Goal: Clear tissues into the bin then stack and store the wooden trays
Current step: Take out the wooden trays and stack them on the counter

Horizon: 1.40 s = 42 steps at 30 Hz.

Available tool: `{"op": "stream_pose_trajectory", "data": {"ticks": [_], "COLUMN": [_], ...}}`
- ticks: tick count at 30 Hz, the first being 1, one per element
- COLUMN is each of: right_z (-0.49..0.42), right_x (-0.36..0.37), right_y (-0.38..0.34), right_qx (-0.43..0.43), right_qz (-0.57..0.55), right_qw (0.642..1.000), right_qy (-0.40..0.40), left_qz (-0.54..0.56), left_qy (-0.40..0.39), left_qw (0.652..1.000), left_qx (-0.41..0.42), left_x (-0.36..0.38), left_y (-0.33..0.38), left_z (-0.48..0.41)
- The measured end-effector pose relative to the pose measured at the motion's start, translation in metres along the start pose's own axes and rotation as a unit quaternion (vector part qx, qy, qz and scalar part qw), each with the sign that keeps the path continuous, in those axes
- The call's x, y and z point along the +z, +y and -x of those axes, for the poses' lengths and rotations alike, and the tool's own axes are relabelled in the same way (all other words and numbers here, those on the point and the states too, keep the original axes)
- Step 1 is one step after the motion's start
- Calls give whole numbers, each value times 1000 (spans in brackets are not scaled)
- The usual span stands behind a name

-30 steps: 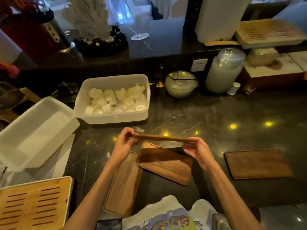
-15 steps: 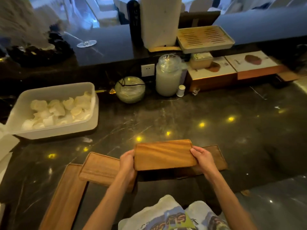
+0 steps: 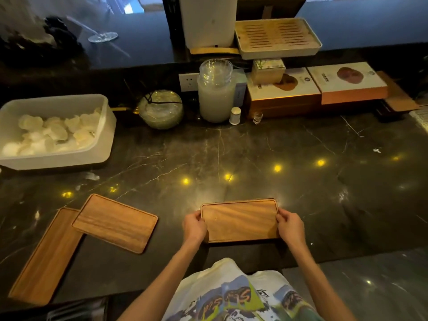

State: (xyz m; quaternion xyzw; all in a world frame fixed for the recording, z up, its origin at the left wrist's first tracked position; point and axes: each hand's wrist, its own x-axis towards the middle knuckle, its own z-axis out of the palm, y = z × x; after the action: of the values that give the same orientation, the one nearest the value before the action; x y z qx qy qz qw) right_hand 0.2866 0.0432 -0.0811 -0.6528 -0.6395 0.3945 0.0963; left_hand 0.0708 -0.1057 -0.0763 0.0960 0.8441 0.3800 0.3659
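A small wooden tray [image 3: 239, 220] lies flat on the dark marble counter [image 3: 254, 158] in front of me. My left hand [image 3: 194, 227] grips its left end and my right hand [image 3: 289, 227] grips its right end. Whether another tray lies under it I cannot tell. To the left, a second small tray [image 3: 115, 223] rests partly on top of a long narrow tray [image 3: 45, 257]. A white plastic bin [image 3: 104, 144] at the far left holds several crumpled white tissues [image 3: 53, 133].
Against the back wall stand a glass bowl [image 3: 161, 108], a tall lidded jar [image 3: 216, 91], a small white bottle [image 3: 235, 115] and flat boxes [image 3: 317, 89]. A slatted tea tray [image 3: 278, 38] sits on the raised ledge. A tissue scrap [image 3: 92, 176] lies near the bin.
Both hands carried the small tray rightward from above the left trays and lowered it flat onto the spot where the right-hand tray lay. My view shifted right.
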Motion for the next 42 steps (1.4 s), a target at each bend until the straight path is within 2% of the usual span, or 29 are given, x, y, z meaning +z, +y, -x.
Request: {"op": "stream_pose_trajectory", "data": {"ticks": [3, 7, 12, 20, 26, 35, 42], "right_z": [-5, -5, 0, -5, -11, -8, -3], "right_x": [3, 10, 7, 7, 6, 5, 10], "right_y": [-7, -12, -6, 5, 7, 3, 0], "right_qx": [-35, -28, -62, -65, 1, 24, 39], "right_qz": [26, 32, 35, 54, -1, -30, -60], "right_qw": [999, 999, 996, 995, 999, 998, 997], "right_qy": [4, 23, 55, 54, 34, 40, 34], "left_qz": [-46, -57, -57, -89, -95, -105, -70], "left_qy": [19, 28, 5, -1, 32, 10, -18], "left_qw": [998, 998, 998, 995, 994, 993, 996], "left_qx": [25, 28, 22, 44, 43, 57, 42], "left_x": [3, 4, 8, 11, 9, 3, 0], "left_y": [2, 2, 3, 5, 3, 5, 8], "left_z": [0, -3, 0, 0, 2, 5, 8]}}
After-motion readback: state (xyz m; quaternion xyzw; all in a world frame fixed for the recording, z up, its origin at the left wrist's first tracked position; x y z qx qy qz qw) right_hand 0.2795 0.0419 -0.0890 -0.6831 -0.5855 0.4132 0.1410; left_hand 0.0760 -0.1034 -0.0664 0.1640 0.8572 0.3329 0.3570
